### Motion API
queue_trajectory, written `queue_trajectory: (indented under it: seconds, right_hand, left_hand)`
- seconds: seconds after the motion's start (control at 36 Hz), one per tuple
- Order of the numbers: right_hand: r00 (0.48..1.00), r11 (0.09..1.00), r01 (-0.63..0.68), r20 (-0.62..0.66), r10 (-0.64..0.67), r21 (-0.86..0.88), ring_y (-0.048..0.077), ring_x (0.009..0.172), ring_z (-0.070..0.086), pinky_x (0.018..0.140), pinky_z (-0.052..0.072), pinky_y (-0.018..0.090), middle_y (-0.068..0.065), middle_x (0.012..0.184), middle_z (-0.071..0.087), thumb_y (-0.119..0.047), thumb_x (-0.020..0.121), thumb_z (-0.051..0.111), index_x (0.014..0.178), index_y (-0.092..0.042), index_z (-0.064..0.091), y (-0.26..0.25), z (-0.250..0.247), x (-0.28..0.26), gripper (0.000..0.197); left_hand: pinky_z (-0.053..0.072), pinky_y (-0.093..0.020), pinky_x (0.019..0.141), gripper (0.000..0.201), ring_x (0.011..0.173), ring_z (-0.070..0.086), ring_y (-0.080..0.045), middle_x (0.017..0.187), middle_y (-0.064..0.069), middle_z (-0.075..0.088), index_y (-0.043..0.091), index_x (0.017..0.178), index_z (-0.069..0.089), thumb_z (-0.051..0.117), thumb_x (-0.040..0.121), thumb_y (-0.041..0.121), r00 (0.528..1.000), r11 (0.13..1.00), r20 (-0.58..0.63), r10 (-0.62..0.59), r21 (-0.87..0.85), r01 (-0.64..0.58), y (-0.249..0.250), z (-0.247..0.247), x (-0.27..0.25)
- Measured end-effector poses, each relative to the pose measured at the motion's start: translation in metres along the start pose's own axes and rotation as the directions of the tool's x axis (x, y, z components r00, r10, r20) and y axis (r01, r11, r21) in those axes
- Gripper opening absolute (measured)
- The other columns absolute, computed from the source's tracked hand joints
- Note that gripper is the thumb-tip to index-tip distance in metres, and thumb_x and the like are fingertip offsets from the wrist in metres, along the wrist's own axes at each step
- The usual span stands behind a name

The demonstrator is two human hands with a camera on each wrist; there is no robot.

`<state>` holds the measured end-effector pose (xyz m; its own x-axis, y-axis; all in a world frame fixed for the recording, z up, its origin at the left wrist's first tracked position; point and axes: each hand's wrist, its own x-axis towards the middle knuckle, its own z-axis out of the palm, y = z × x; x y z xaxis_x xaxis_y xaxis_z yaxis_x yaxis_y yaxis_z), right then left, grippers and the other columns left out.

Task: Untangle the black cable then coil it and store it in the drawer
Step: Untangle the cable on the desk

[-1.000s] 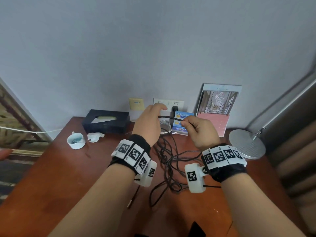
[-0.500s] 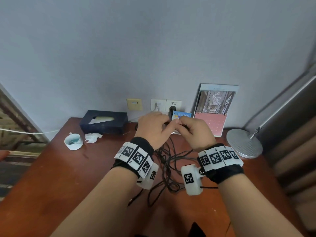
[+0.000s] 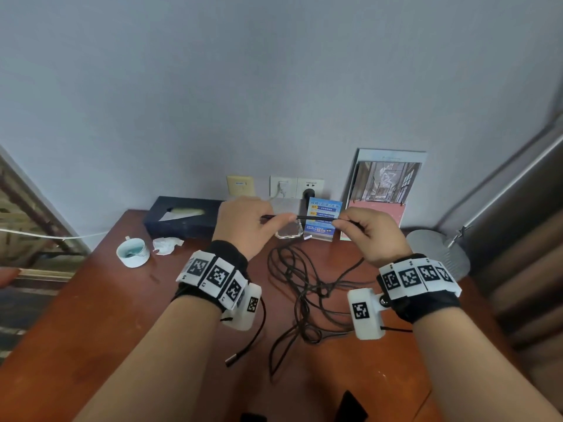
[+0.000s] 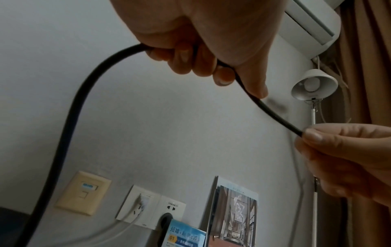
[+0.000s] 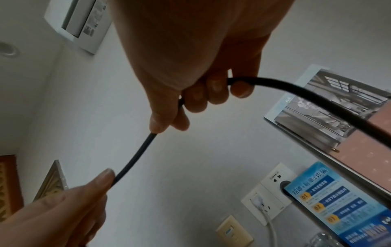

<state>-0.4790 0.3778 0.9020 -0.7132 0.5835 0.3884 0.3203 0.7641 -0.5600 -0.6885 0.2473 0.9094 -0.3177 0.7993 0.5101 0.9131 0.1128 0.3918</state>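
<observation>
A thin black cable (image 3: 315, 218) runs taut between both hands above the back of the wooden desk. My left hand (image 3: 243, 225) grips it with curled fingers, thumb on top, as the left wrist view shows (image 4: 201, 55). My right hand (image 3: 370, 233) pinches it between thumb and forefinger, the other fingers curled round it (image 5: 190, 93). The rest of the black cable (image 3: 307, 287) lies in tangled loops on the desk between my wrists. One metal-tipped end (image 3: 231, 359) rests near my left forearm. No drawer is in view.
On the desk (image 3: 91, 315) stand a dark tissue box (image 3: 182, 216), a white cup (image 3: 133, 252), a crumpled tissue (image 3: 166, 243), a blue leaflet (image 3: 323, 219) and a propped calendar (image 3: 385, 190). A lamp base (image 3: 438, 254) sits at the right. Wall sockets (image 3: 297, 187) are behind.
Half a second ago my hands met close together at the cable; now they have drawn apart sideways, with a straight stretch of cable between them.
</observation>
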Motion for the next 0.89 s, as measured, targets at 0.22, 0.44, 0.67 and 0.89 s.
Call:
queue_trajectory:
  seconds: [0.22, 0.44, 0.67, 0.89]
  right_hand:
    - [0.996, 0.999, 0.046, -0.071, -0.046, -0.009, 0.017, 0.066, 0.054, 0.063, 0.04, 0.027, -0.004, 0.068, 0.059, -0.023, 0.093, 0.053, 0.085, -0.01, 0.068, -0.012, 0.005, 0.005, 0.021]
    - [0.999, 0.999, 0.023, -0.031, -0.024, -0.042, 0.027, 0.081, 0.061, 0.072, 0.048, 0.036, 0.009, 0.089, 0.068, -0.024, 0.094, 0.042, 0.103, -0.008, 0.066, -0.022, 0.018, 0.01, 0.03]
    - [0.999, 0.999, 0.034, 0.013, -0.034, 0.01, 0.018, 0.072, 0.053, 0.065, 0.042, 0.033, -0.001, 0.078, 0.058, -0.02, 0.095, 0.047, 0.091, -0.009, 0.057, -0.031, 0.031, 0.009, 0.016]
    - [0.997, 0.999, 0.044, -0.07, -0.045, -0.012, 0.019, 0.063, 0.054, 0.059, 0.048, 0.039, -0.006, 0.068, 0.059, -0.036, 0.089, 0.048, 0.083, -0.017, 0.057, -0.027, 0.031, 0.005, 0.021]
  left_hand:
    - [0.035, -0.034, 0.074, 0.03, 0.08, 0.047, -0.019, 0.083, 0.005, 0.057, 0.023, 0.095, 0.068, 0.045, 0.098, 0.043, 0.99, 0.984, 0.057, -0.128, 0.135, 0.119, 0.008, 0.006, 0.001]
    - [0.045, -0.039, 0.09, 0.035, 0.103, 0.055, -0.027, 0.11, -0.01, 0.06, 0.013, 0.123, 0.058, 0.043, 0.093, 0.004, 0.979, 0.993, 0.174, -0.104, -0.044, 0.113, 0.03, 0.012, -0.001]
    - [0.041, -0.041, 0.077, 0.029, 0.086, 0.055, -0.028, 0.092, -0.003, 0.059, 0.015, 0.107, 0.053, 0.038, 0.084, 0.022, 0.973, 0.987, 0.232, 0.002, -0.158, 0.035, 0.047, 0.027, -0.011]
    - [0.043, -0.038, 0.067, 0.039, 0.063, 0.051, -0.02, 0.057, 0.005, 0.045, 0.02, 0.07, 0.047, 0.031, 0.093, 0.047, 0.985, 0.975, 0.17, -0.021, -0.214, 0.057, 0.042, 0.023, -0.005]
